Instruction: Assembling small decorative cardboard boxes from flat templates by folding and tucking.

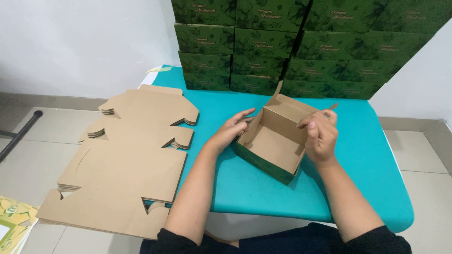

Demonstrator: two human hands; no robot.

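1. Tabletop (358,188), teal and low, carries everything in hand; pale floor tiles show on both sides of it.
2. Stacked green boxes (301,42), finished and closed, stand in rows against the white wall at the tabletop's far edge. Judging from them, many are already done.
3. Flat cardboard blanks (127,164), brown side up, lie in overlapping piles on the left, half on the tabletop and half hanging over the floor. These look not yet folded, so plenty seems left.
4. Half-folded box (273,146) sits mid-tabletop between both hands: base and side walls are up, green outside and brown inside, while the lid flap stands open at the back. It looks partly formed, not closed.
5. Left hand (233,129) rests against the box's left wall, fingers (245,114) stretched out and loosely spread along the flap.
6. Right hand (322,136) is at the right wall, fingers curled and pinching a small tab (332,107) at the upper corner.
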